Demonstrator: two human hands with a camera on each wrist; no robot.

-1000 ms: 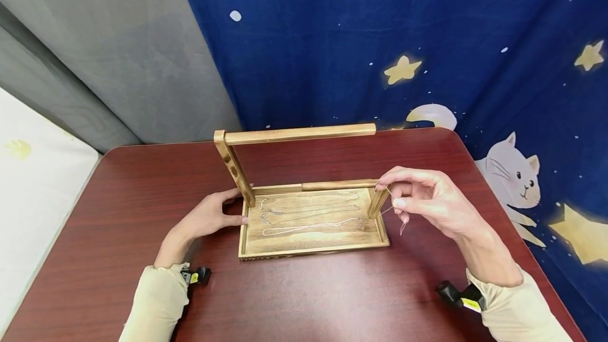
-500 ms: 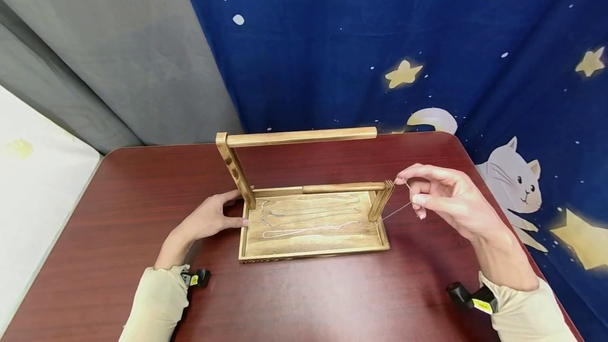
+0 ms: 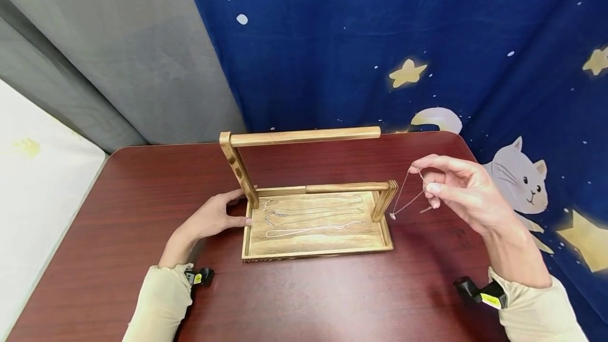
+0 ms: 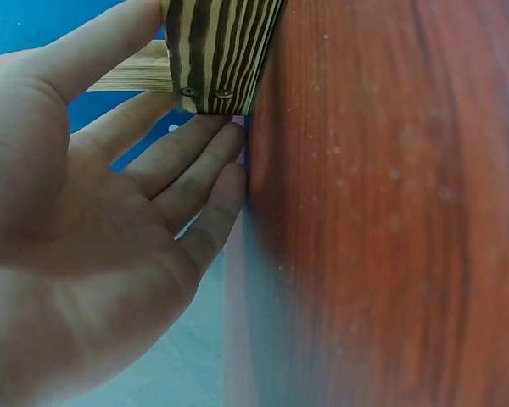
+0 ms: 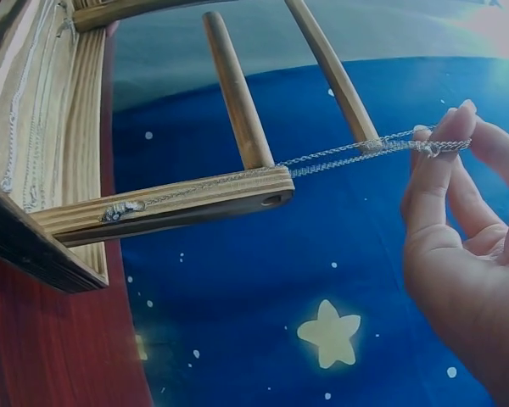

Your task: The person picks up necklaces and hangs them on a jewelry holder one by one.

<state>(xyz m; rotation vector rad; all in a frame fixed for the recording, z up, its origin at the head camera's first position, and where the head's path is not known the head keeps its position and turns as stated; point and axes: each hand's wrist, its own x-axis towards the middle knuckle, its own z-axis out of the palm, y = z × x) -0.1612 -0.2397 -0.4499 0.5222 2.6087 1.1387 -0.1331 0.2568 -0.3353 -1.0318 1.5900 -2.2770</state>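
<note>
My right hand (image 3: pixel 458 189) pinches a fine chain necklace (image 5: pixel 390 146) between thumb and fingers, just right of a wooden jewelry stand. The chain hangs in a loop, and a small pendant (image 3: pixel 392 216) dangles at its bottom beside the stand's short right post (image 3: pixel 385 202). In the right wrist view the chain overlaps that post. My left hand (image 3: pixel 214 218) rests against the left end of the stand's tray (image 3: pixel 318 255), thumb at the rim, other fingers extended, partly behind the tall left post (image 3: pixel 239 173). Several necklaces (image 3: pixel 285 233) lie stretched out inside the tray.
A high wooden bar (image 3: pixel 304 136) runs right from the tall post to a free end. A lower bar (image 3: pixel 344 188) runs left from the short post. The stand sits on a dark red table (image 3: pixel 304 300) with a starry blue curtain (image 3: pixel 332 57) behind.
My right hand has moved right, away from the short post, drawing the necklace with it; the pendant now hangs in sight beside the stand. My left hand stays at the tray's end.
</note>
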